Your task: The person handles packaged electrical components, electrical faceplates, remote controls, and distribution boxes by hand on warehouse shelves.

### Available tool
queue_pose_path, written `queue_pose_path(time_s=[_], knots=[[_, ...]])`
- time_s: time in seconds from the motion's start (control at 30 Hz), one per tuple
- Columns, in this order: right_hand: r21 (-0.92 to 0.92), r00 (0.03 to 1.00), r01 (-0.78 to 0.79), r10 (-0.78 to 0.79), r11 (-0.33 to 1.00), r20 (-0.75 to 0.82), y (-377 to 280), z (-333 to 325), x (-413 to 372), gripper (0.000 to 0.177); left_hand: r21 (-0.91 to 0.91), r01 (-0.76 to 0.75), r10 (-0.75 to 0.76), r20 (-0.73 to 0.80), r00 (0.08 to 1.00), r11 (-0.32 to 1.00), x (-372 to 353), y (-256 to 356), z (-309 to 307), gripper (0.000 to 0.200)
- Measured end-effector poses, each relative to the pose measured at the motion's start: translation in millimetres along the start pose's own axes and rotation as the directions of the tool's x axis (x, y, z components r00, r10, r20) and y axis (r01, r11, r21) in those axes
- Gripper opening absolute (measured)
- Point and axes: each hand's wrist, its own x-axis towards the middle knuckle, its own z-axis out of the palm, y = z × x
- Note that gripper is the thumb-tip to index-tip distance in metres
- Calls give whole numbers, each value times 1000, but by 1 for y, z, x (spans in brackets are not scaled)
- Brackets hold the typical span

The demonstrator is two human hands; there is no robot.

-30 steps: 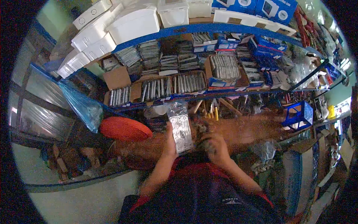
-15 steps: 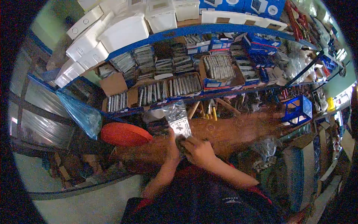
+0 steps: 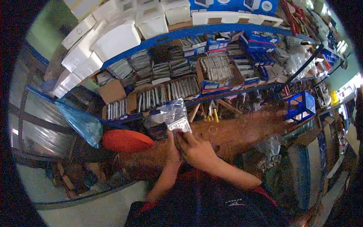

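Close in front of my body, both hands are on a clear plastic packet (image 3: 177, 120) holding a pale, silvery flat piece with dark markings. My left hand (image 3: 173, 150) grips its left edge, thumb upward along the side. My right hand (image 3: 198, 148) lies over the lower part, its bent fingers pressing on the packet and hiding that end. The packet's loose, crinkled top sticks up beyond my fingers, over the brown wooden bench (image 3: 234, 130).
A red oval object (image 3: 127, 140) sits left of my hands, beside a blue plastic bag (image 3: 81, 123). Behind, a shelf holds boxes of upright thin packets (image 3: 168, 92), with white plastic boxes (image 3: 117, 39) above. Yellow-handled tools (image 3: 215, 114) and a blue frame (image 3: 301, 106) are on the bench.
My right hand has shifted up over the packet and now covers more of the silvery piece. The packet's top has crumpled and tilted left. The view has turned slightly.
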Motion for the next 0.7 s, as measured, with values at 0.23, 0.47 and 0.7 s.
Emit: queue_pose_path(time_s=[0.23, 0.47, 0.7], knots=[[215, 943, 44, -112, 976, 314, 11, -8, -29, 45, -195, -57, 108, 259, 960, 979, 16, 6, -22, 86], [293, 998, -44, 56, 955, -34, 38, -40, -10, 50, -199, -44, 65, 104, 992, 979, -3, 24, -5, 75], [-121, 999, -16, 21, 993, 35, 14, -4, -5, 54, -193, -44, 78, 171, 982, 980, -5, 19, 2, 69]])
